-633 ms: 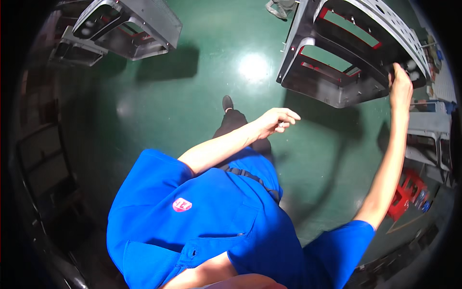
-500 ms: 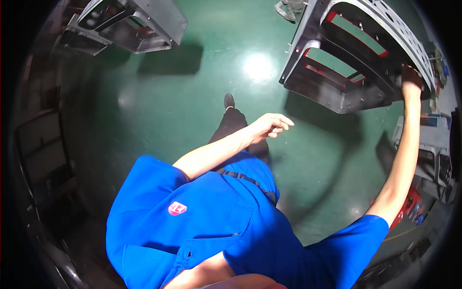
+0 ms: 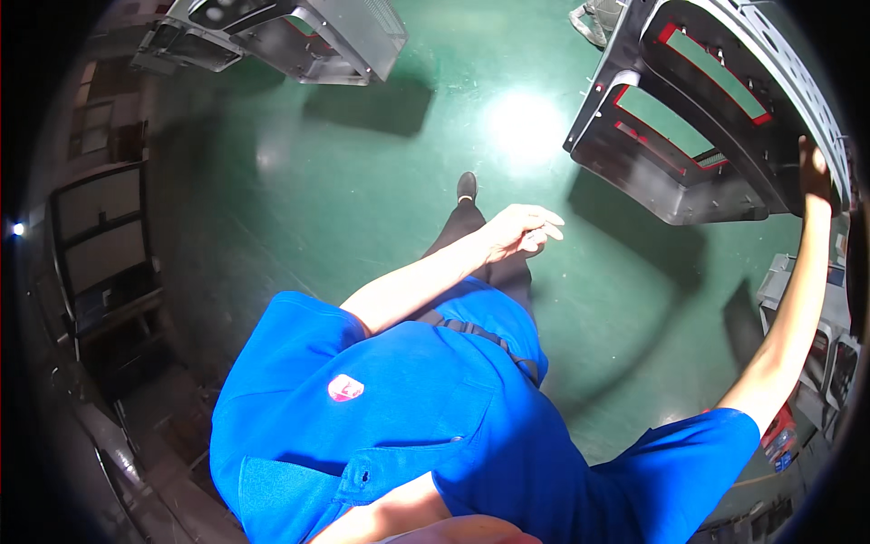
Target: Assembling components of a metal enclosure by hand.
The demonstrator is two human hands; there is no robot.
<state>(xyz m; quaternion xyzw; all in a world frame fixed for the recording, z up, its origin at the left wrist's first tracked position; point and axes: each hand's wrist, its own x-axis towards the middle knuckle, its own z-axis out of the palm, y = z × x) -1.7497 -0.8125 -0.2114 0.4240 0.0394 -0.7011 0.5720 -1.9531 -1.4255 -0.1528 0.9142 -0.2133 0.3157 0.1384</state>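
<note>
A large metal housing (image 3: 666, 186), dark inside with cut-out openings edged in red, tilts at the upper right. A pale perforated rim (image 3: 797, 77) runs along its outer side. My right hand (image 3: 815, 172) is at the near right end of this housing, against its inner side by the rim; shadow obscures its fingers, so their grip cannot be made out. My left hand (image 3: 524, 231) hovers in front of my body, fingers loosely stretched and apart, holding nothing. It touches neither the housing nor anything else.
Another grey housing (image 3: 340, 50) is at the upper left, its shadow on the green floor (image 3: 362, 199). Grey metal parts (image 3: 807, 299) and a red item (image 3: 781, 435) are at the right. A dark-framed rack (image 3: 104, 240) stands left. Another person's shoe (image 3: 587, 25) shows beyond the large housing.
The whole scene has shifted right in view, the housings also slightly upward. My right hand stays at the housing's near right end, and my left hand remains free in front of me.
</note>
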